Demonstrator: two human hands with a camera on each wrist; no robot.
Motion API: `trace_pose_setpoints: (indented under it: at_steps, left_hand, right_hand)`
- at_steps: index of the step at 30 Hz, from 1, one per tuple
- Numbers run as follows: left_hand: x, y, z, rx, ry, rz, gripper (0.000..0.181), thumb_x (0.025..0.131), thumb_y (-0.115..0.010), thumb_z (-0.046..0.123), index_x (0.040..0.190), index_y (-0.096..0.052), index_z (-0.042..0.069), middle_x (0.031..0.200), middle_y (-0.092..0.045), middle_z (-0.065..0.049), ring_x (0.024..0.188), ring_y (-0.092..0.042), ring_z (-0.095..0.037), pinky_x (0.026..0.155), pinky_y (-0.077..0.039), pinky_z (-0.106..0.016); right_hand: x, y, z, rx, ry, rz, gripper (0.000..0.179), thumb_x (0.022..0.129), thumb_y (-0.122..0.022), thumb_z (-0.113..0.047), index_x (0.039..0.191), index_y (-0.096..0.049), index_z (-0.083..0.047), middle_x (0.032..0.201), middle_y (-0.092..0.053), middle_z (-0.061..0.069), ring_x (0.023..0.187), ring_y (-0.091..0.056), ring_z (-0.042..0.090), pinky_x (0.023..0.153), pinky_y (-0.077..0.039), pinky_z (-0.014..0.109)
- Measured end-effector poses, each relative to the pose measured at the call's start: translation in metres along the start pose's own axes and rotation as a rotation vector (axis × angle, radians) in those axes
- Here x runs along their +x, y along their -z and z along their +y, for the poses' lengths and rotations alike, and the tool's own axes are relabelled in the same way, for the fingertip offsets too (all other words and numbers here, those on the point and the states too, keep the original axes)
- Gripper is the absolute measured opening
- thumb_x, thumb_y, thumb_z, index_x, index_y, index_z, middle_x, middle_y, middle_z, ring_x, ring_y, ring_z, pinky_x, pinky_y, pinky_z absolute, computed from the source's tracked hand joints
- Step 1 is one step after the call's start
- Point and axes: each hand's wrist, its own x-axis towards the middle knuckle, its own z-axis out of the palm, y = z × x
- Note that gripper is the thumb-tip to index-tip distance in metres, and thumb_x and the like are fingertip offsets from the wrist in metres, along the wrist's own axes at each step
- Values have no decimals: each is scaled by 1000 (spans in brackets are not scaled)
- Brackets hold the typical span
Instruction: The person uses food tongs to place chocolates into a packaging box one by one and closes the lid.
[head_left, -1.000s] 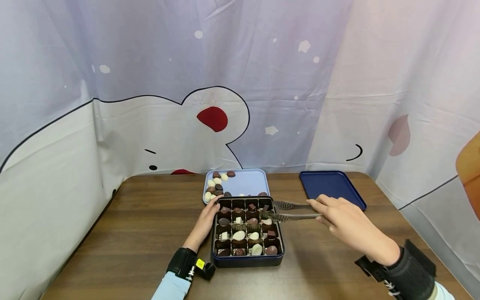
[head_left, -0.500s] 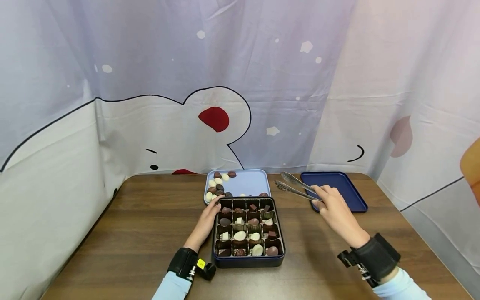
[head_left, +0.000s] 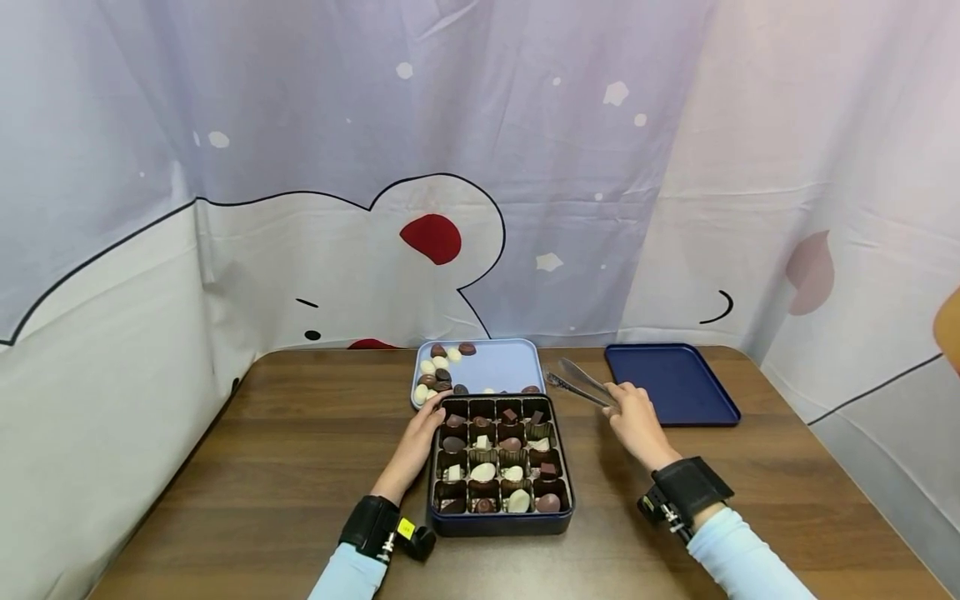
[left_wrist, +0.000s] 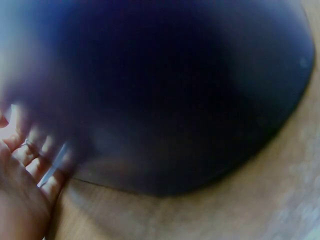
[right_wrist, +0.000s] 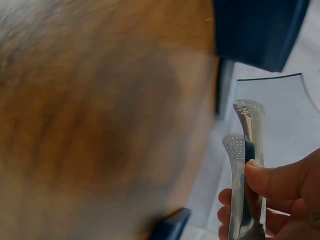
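Observation:
A dark blue box with a gridded insert holds brown and white chocolates. My left hand rests against its left side, fingers reaching the far left corner; the left wrist view shows these fingers touching a dark, blurred box wall. To the right of the box my right hand holds metal tongs, pinched between thumb and fingers. Their perforated tips are apart with nothing between them, pointing toward the light blue tray. Several more chocolates lie on that tray.
A dark blue tray lies at the back right of the wooden table. The box stands in front of the light blue tray and hides its near edge. A patterned curtain hangs behind the table.
My right hand has drawn the tongs up from over the box, away from its right side, then left toward the light blue tray. My left hand stays at the box.

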Motion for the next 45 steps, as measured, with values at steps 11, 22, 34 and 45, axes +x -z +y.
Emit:
trace_pose_setpoints:
  at_steps: [11, 22, 34, 45]
  left_hand:
    - [0, 0, 2, 3, -15, 7, 44, 106, -33, 20, 148, -36, 7, 158, -20, -21, 145, -18, -43, 112, -18, -65]
    - [0, 0, 1, 3, -15, 8, 44, 106, -34, 20, 148, -36, 7, 158, -20, -22, 145, -18, -43, 112, -18, -65]
    - [0, -1, 1, 10, -28, 1, 44, 106, -32, 17, 148, -35, 4, 157, -22, -22, 144, -19, -43, 113, -18, -63]
    - [-5, 0, 5, 19, -30, -4, 44, 106, -32, 19, 148, -35, 5, 157, -21, -22, 144, -19, -44, 113, -18, -64]
  right_hand:
    - [-5, -5, 10, -3, -65, -76, 44, 83, -65, 0, 125, -57, 10, 110, -59, 28, 103, -53, 44, 89, -44, 53]
    - [-9, -1, 13, -90, -126, -157, 44, 74, -75, -5, 115, -65, 8, 88, -55, 16, 75, -54, 26, 68, -47, 41]
    - [-13, 5, 23, -60, -70, -197, 59, 73, -81, -19, 119, -60, 13, 91, -55, 19, 80, -52, 26, 74, -47, 42]
    - [2, 56, 53, -62, -172, -73, 91, 76, -71, -61, 133, -50, 5, 131, -37, 37, 117, -35, 53, 86, -31, 64]
